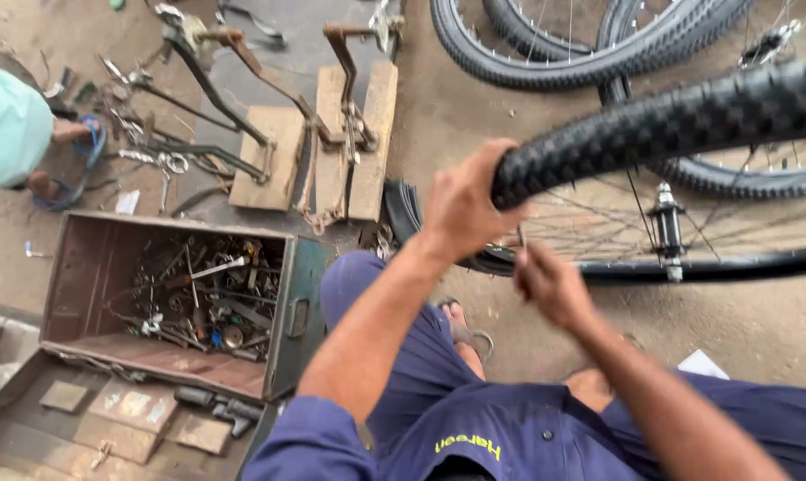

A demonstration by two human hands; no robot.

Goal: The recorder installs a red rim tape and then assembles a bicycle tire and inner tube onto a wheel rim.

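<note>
Here, the left hand [461, 209] clamps the knobby black tyre [670, 120] (spoked wheel), the right hand [550, 285] seemingly pinching a spoke [521, 239].

The dusty brown concrete floor [759, 330] carries an open rusty metal toolbox [91, 267] by its left edge, two worn wooden blocks [332, 142] with bent iron bars near the far edge, and black bicycle tyres [545, 53] in the far right corner.

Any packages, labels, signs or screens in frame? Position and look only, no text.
No screens or signs.
Embroidered label: yellow lettering on the person's blue shirt, bottom centre.
White paper scrap: on the ground, lower right, flat and angular.
White scrap: ground above the open metal toolbox.
</note>
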